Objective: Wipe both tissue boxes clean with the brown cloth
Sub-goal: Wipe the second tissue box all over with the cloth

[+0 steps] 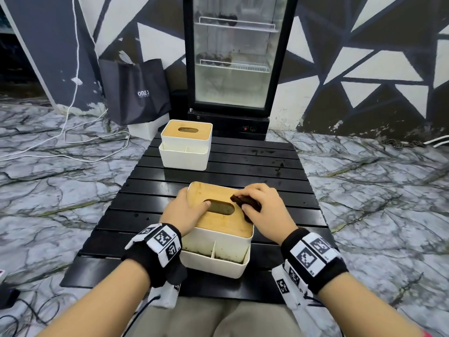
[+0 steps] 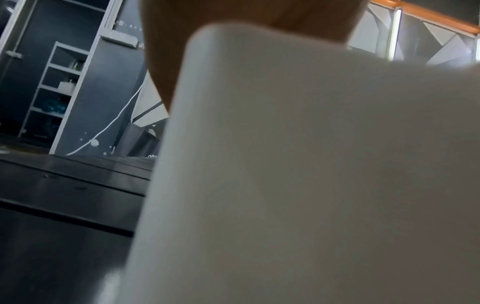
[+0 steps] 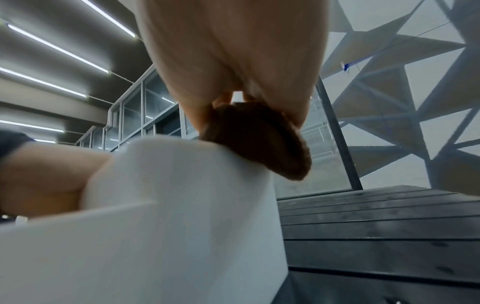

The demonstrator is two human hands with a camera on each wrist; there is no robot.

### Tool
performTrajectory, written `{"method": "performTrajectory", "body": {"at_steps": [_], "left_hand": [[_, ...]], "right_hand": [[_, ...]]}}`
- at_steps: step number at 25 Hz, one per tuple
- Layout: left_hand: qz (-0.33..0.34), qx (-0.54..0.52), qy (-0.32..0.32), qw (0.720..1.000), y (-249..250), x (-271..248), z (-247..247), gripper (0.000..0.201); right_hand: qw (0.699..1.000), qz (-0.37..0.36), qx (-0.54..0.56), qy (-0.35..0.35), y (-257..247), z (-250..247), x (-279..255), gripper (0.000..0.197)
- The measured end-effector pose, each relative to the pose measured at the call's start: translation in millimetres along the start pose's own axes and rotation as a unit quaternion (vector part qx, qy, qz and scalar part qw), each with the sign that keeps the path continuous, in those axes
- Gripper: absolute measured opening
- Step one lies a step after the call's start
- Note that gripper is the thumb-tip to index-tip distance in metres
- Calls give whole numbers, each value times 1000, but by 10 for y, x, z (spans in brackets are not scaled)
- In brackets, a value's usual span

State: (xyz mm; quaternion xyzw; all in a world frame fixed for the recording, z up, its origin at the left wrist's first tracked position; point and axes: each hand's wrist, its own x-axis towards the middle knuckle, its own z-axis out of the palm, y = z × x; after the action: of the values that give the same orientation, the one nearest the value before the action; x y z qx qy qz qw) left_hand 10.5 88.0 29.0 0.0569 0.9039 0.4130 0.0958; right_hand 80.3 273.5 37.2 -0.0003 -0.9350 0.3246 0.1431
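Note:
The near tissue box [image 1: 220, 226], white with a wooden lid and grimy front compartments, stands on the black slatted table [image 1: 252, 164] in front of me. My left hand [image 1: 192, 206] grips its left side, thumb lying on the lid beside the slot. My right hand [image 1: 256, 203] holds the folded brown cloth [image 1: 244, 201] pressed on the lid's right part. In the right wrist view the brown cloth [image 3: 259, 142] hangs over the box's top edge [image 3: 182, 205] under my right hand [image 3: 233, 61]. The left wrist view is filled by the box's white wall [image 2: 311, 164]. The far tissue box [image 1: 185, 148] stands at the table's back left.
A glass-door fridge [image 1: 235, 57] stands behind the table, with a black bag [image 1: 136, 91] to its left. White cables [image 1: 73, 142] trail over the marbled floor on the left. Dark smudges mark the table's far right slats [image 1: 277, 164].

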Motion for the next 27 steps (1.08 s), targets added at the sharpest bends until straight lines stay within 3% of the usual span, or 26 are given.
{"method": "performTrajectory", "body": {"at_steps": [5,10,13,20,27], "left_hand": [[-2,-12,18,1000,-38,10,39,51],[-14,-21,43,999,-32,9,80,48],[-6,-8,35,999,-49,14,78,50],[2,-1,37,999,-36,15,78,49],[4,9,40,999,-22,3,77,52]], "right_hand": [[999,7,-38,-32,71,128,90,35],[997,-72,-7,-37,29,230,-353,46],[994,-98,6,-52,62,199,-386,43],[999,-26,10,-24,189,191,3,34],[994,-96,35,-49,103,234,-424,41]]}}
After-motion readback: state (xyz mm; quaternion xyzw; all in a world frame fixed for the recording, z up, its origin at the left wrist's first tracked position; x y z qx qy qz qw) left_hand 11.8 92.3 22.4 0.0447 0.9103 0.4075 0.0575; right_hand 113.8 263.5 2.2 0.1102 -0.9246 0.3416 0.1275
